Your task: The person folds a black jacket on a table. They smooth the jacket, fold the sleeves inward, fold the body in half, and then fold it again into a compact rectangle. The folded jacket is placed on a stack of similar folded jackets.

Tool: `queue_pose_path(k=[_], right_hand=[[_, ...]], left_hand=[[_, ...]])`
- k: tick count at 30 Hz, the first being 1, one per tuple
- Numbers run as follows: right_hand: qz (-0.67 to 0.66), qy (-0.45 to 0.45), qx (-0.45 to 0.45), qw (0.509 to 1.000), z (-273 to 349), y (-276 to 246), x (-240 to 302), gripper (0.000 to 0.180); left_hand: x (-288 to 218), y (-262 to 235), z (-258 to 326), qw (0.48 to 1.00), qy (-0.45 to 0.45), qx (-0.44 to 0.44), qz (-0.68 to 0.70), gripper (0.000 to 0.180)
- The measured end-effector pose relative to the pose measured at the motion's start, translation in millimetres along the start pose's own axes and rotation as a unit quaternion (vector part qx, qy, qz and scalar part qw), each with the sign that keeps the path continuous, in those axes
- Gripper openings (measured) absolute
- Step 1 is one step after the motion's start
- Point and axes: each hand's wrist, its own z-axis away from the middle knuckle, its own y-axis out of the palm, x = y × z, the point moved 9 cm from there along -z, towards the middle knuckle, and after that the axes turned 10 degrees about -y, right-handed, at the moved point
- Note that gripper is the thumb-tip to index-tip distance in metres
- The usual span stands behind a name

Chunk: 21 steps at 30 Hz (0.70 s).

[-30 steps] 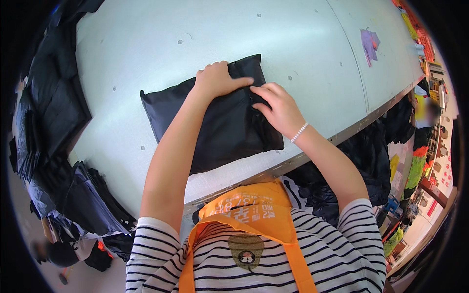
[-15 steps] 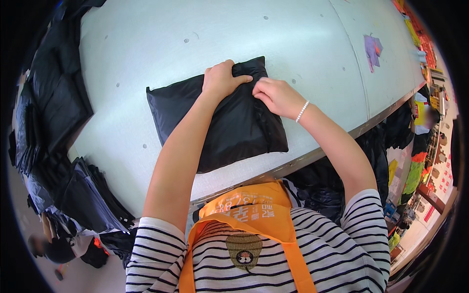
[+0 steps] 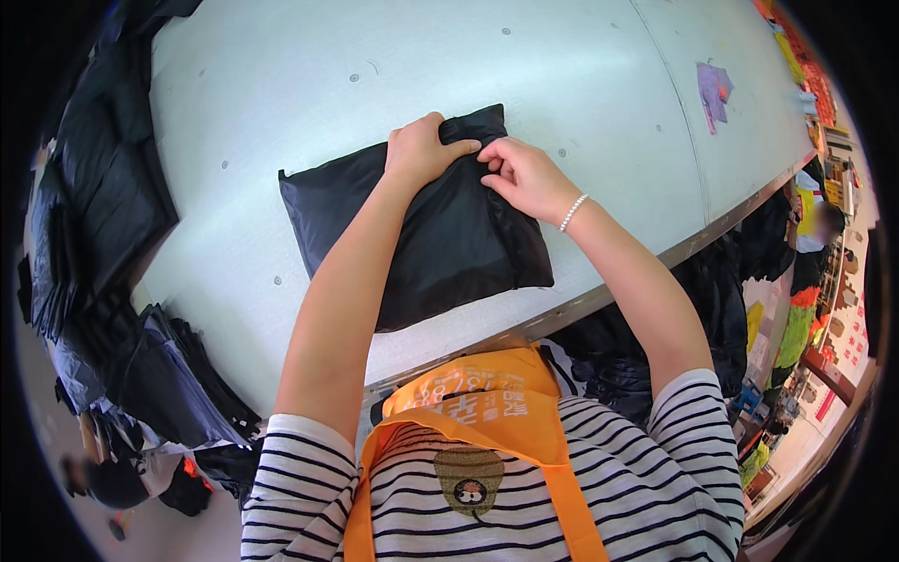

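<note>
From my end, the pale surface fills most of the view. At its 9 o'clock edge hangs a mass of dark cloth. The black bundle lies flat on the surface, a little above the centre of the view, near the edge at 6 o'clock. Its main panel looks finished to me: spread out and squared, with its corners out. The end strip, on the bundle's 3 o'clock side, seems the unfinished part, since both hands meet at its upper end; I cannot tell whether it is fastened.

My left hand sits at the bundle's 12 o'clock edge, thumb stretched toward 3 o'clock, fingertips hidden; I cannot tell whether it grips. My right hand, at 2 o'clock, has its fingers curled with a small gap to the thumb, nothing visibly held. A purple scrap lies well apart, at 2 o'clock.
</note>
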Motion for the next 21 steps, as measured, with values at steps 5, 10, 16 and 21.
queue_pose_path(k=[5,10,16,21], right_hand=[[-0.006,0.031,0.055,0.998,-1,4,-6,0.022],[0.249,-0.145,-0.041,0.957,0,20,16,0.019],[0.067,-0.053,-0.086,0.993,-4,-2,-6,0.009],[0.122,-0.091,0.052,0.987,-3,1,14,0.011]], left_hand=[[-3,1,0,1.0,0.008,-0.005,-0.005,0.061],[-2,2,-4,1.0,-0.012,0.013,-0.023,0.065],[-1,3,0,1.0,-0.008,0.006,-0.012,0.063],[-4,2,0,1.0,-0.014,0.017,-0.021,0.064]])
